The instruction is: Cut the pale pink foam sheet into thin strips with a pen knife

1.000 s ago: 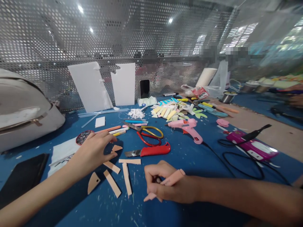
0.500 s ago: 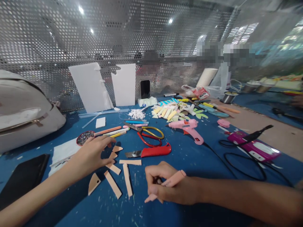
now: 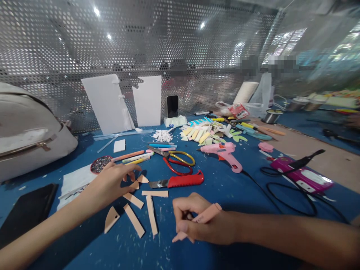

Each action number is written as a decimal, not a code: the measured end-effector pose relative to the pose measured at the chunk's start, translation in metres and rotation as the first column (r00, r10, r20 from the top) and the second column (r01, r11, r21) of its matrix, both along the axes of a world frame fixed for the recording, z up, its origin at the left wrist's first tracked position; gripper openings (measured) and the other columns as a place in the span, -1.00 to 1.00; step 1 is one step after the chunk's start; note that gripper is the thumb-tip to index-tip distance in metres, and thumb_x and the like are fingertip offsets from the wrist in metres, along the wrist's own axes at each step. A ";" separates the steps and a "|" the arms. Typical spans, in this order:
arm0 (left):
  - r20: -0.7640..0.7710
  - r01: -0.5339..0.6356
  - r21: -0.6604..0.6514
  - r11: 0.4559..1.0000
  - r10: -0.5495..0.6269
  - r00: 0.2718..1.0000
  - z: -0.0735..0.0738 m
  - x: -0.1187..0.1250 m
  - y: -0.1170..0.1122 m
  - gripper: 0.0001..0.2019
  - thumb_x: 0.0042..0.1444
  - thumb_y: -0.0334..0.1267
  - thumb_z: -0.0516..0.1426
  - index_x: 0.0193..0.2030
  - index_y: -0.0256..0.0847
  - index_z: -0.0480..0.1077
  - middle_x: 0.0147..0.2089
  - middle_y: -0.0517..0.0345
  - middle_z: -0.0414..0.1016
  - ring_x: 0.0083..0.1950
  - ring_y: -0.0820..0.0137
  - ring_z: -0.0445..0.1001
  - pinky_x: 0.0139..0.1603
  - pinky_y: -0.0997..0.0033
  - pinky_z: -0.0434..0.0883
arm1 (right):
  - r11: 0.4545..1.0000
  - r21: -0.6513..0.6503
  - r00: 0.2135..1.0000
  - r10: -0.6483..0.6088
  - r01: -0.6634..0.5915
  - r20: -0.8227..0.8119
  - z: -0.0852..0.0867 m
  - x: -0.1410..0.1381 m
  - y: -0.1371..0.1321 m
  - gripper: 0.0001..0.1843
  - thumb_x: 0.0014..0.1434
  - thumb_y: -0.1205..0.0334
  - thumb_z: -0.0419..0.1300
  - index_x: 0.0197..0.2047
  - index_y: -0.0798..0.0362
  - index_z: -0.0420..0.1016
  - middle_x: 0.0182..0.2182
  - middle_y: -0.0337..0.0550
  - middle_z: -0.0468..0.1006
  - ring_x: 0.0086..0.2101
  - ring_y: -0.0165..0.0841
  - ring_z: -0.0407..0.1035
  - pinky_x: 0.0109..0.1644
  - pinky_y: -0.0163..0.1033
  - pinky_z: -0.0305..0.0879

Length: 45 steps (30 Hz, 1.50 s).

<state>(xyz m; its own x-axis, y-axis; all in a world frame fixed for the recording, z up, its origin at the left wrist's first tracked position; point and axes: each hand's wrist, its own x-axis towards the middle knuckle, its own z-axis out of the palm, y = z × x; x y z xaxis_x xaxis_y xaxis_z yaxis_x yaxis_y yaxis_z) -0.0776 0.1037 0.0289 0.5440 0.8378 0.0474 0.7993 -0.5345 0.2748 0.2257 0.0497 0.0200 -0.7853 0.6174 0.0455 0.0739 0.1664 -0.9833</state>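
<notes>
My left hand (image 3: 111, 182) hovers with fingers spread over small peach foam pieces (image 3: 140, 180) on the blue table; its fingertips touch or nearly touch a triangular one. More peach strips (image 3: 151, 213) and a curved piece (image 3: 111, 218) lie just in front of it. My right hand (image 3: 194, 219) rests on the table, closed around a peach-pink marker (image 3: 203, 216) held like a pen. A red-handled utility knife (image 3: 180, 180) lies between the two hands, a little farther back.
Red and yellow scissors (image 3: 176, 160), a pink glue gun (image 3: 223, 152) with black cord, markers (image 3: 132, 156), a heap of coloured foam scraps (image 3: 202, 133), white foam boards (image 3: 108, 103), a grey bag (image 3: 28, 131), a black phone (image 3: 24, 213) and a magenta box (image 3: 303, 177) crowd the table.
My left hand's fingers slid slightly right and nudged the small triangular peach pieces. My right hand stayed in place with the marker.
</notes>
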 end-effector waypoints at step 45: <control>0.018 0.003 -0.186 0.983 0.001 1.000 0.014 -0.009 0.016 -0.48 0.09 -0.17 0.34 0.24 0.06 0.49 0.11 0.17 0.62 -0.10 0.28 0.53 -0.03 0.26 0.37 | 0.996 -0.090 0.995 -0.001 0.011 0.101 0.009 0.000 0.000 -0.71 0.22 0.06 0.16 -0.44 0.04 0.28 -0.62 -0.34 0.34 -0.60 -0.49 0.26 -0.51 -0.43 0.11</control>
